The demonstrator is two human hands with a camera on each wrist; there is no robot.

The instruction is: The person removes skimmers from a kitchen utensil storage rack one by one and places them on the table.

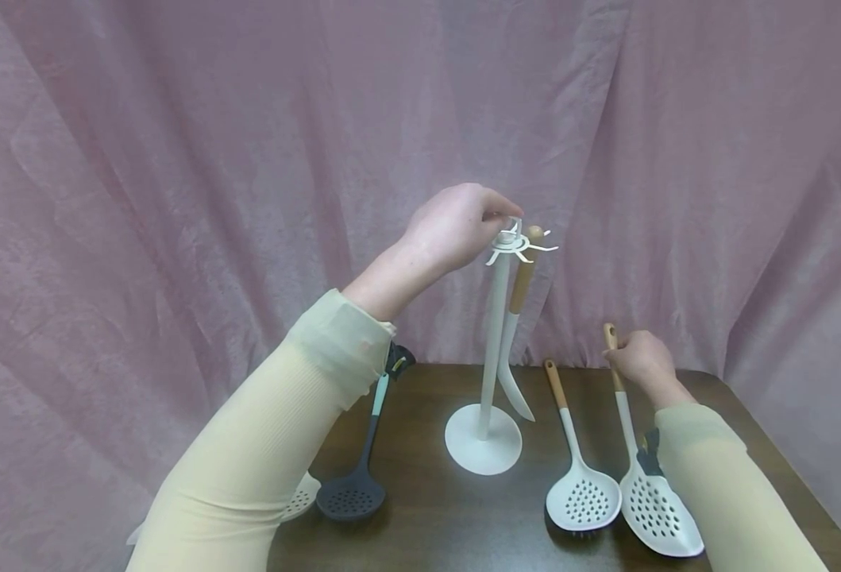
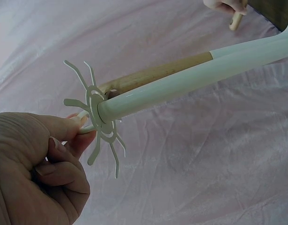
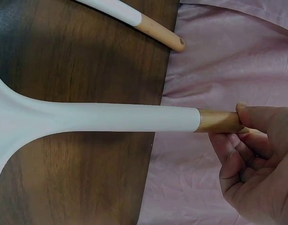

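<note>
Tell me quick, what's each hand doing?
Left hand: pinches the top of the white stand.
Right hand: grips the slotted spatula by its wooden handle.

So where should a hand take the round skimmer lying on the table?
Probably by its wooden handle end, coming from the far table edge. The round skimmer lies flat with its perforated head toward the person; the slim handle points away and lies apart from the slotted turner beside it.

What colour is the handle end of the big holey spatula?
Light wooden brown on the slotted spatula, where the right hand pinches it; the right wrist view shows it best.
</note>
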